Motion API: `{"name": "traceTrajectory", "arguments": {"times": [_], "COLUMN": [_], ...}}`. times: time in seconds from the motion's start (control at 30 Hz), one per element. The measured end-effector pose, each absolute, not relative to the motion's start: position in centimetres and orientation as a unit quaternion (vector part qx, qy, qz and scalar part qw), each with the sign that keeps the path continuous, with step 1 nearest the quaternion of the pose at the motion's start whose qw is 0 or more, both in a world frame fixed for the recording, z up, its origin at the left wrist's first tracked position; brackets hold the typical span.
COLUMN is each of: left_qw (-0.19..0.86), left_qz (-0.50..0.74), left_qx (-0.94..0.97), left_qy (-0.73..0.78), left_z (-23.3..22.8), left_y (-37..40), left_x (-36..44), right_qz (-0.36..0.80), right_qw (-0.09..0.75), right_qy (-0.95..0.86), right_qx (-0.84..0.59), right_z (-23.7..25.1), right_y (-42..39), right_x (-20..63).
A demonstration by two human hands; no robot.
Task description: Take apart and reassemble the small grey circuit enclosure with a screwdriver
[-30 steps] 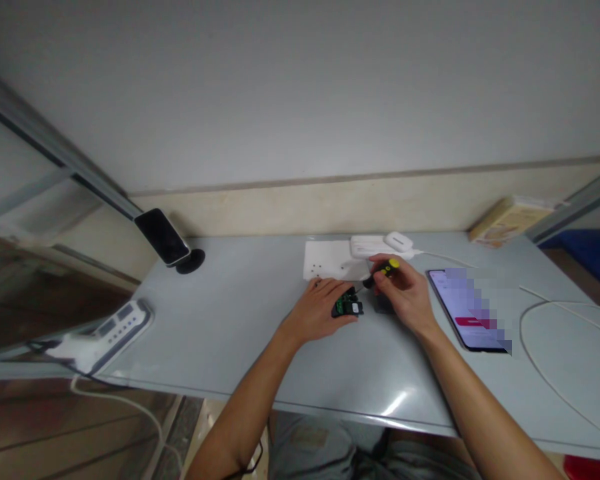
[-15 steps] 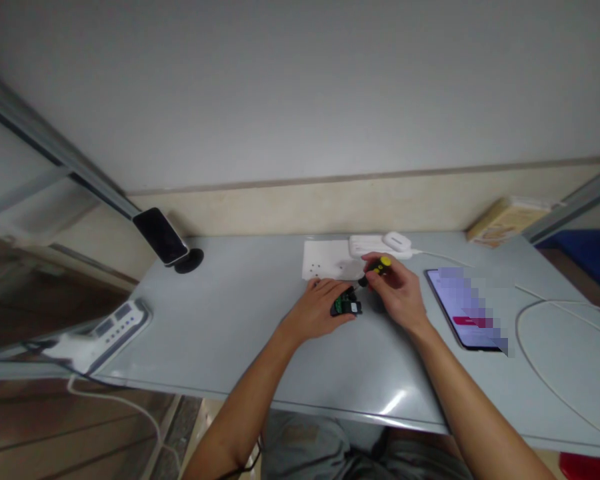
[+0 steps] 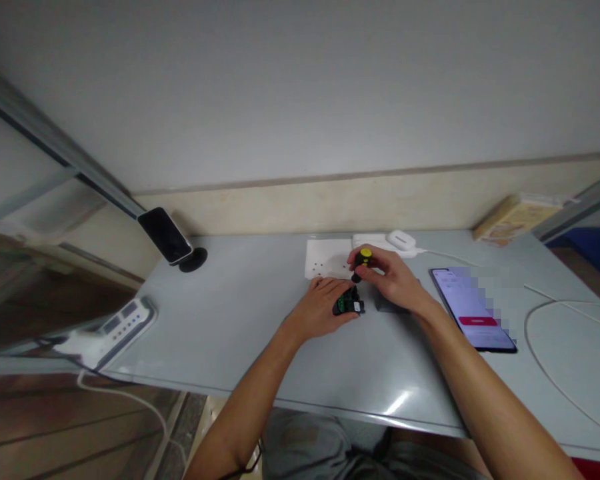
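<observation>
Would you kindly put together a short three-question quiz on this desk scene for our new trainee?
1. True or false: the right hand holds a screwdriver with a yellow-capped handle.
2. What does the left hand steady on the desk?
   A. a green circuit board
   B. a book
   C. a mug
3. Fill in: the lit phone lies flat to the ______ of the right hand.

Key: 1 true; 2 A, the green circuit board; 3 right.
</observation>
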State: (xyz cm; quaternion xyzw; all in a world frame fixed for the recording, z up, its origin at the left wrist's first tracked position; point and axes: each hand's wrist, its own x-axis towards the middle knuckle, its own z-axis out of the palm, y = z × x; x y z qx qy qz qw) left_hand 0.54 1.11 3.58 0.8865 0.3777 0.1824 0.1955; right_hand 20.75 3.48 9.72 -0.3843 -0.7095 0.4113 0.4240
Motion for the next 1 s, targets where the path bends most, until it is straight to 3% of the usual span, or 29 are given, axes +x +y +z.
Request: {"name": "traceTrajectory", "arguments": {"times": [0.17,0.57,0.77,1.0], "left_qw": [0.203,0.185,0.192,0.223], "left_qz": [0.181,0.185,0.176,0.18], "left_qx": [0.885,0.889,0.886,0.878], "left_qy": [0.379,0.375,0.382,0.383], "left_z": [3.5,3.5,3.5,3.8], "left_y": [1.1,1.0,1.0,1.0], "left_x": [0.6,0.6,0.7,0.8], "right_qz": [0.459,0.584,0.635,0.597], "right_qw": [0.505,0.527,0.495,0.542], "right_qy": [-0.64,-0.548,-0.532,-0.493], "right_qx": [-0.352,-0.285,-0.261,-0.327], "right_z": [8.9,7.4,8.7,8.6], "right_y": [2.9,2.1,1.8,2.3], "right_x": [20.8,18.8,19.5,18.6]}}
